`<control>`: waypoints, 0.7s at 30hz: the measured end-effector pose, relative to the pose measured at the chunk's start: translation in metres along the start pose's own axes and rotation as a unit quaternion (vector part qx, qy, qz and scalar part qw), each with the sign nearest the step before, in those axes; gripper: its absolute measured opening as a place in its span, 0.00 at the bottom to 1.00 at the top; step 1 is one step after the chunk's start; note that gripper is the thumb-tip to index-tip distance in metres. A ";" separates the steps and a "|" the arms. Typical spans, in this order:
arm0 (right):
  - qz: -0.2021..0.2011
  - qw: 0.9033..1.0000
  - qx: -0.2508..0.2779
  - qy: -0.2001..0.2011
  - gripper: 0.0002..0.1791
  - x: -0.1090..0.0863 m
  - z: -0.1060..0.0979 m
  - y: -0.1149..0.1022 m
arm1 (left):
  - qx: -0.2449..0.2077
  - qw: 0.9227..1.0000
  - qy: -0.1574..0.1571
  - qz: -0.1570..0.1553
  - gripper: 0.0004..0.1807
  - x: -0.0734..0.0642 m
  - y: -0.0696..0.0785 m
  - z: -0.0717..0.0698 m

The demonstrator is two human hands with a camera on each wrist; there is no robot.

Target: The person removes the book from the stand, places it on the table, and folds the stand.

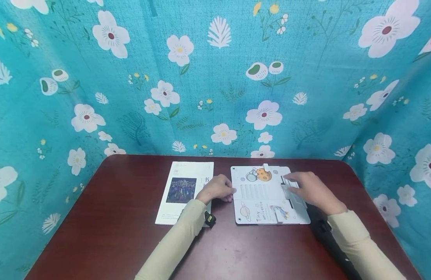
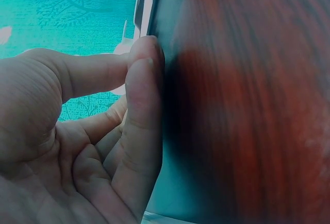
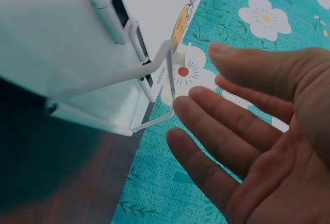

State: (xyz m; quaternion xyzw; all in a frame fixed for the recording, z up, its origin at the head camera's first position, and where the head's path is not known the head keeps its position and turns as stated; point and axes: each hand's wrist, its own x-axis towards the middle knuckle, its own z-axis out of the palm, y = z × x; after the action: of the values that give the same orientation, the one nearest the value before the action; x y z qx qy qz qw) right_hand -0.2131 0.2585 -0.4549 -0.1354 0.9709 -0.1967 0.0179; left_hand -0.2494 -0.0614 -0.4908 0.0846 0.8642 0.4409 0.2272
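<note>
A white folding book stand [image 1: 268,198], printed with an astronaut, planets and "Tiny universe", lies flat on the table. At its left edge my left hand [image 1: 219,188] pinches the rim with thumb and finger; in the left wrist view the fingertips [image 2: 147,54] meet at the stand's thin edge. My right hand [image 1: 313,190] hovers at the stand's right side. In the right wrist view a bent white wire support [image 3: 113,82] sticks out from the stand, just short of the spread fingers [image 3: 227,116], which hold nothing.
A white book [image 1: 166,214] with a dark picture on its cover lies left of the stand, partly under my left forearm. The dark red wooden table [image 1: 113,202] ends at a blue flowered curtain [image 1: 201,77] at the back and sides.
</note>
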 end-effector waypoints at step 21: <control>0.057 0.997 -0.036 -0.037 0.17 -0.037 0.004 0.001 | 0.001 1.000 0.007 -0.004 0.09 0.002 -0.003 0.004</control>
State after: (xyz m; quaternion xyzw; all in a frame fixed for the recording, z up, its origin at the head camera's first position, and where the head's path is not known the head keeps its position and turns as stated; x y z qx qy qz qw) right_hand -0.1773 0.2676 -0.4592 -0.0878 0.9822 -0.1550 0.0599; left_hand -0.2488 -0.0598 -0.4954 0.0789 0.8666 0.4394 0.2230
